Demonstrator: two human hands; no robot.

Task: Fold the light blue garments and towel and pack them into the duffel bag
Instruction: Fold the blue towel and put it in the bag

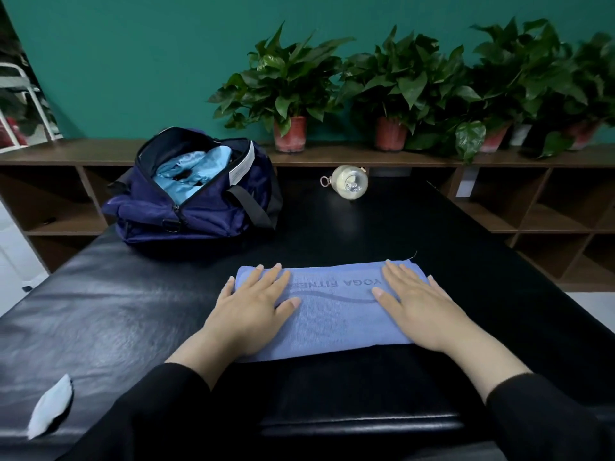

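- Towel (332,314): folded, flat on black padded table (100,311) in front of you.
- Your left hand (253,307) and right hand (419,307): 2 flat palms, fingers straight, pressing its ends.
- Duffel bag (199,207): unzipped, far left, light blue garments (189,174) inside.

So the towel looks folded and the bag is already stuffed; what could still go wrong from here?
1. The navy duffel bag already bulges with light blue garments, so the folded towel may not fit and could unfold when pushed in.
2. Both hands, left hand and right hand, only press flat; lifting could loosen the fold.
3. The clear bottle lying near the bag could roll.
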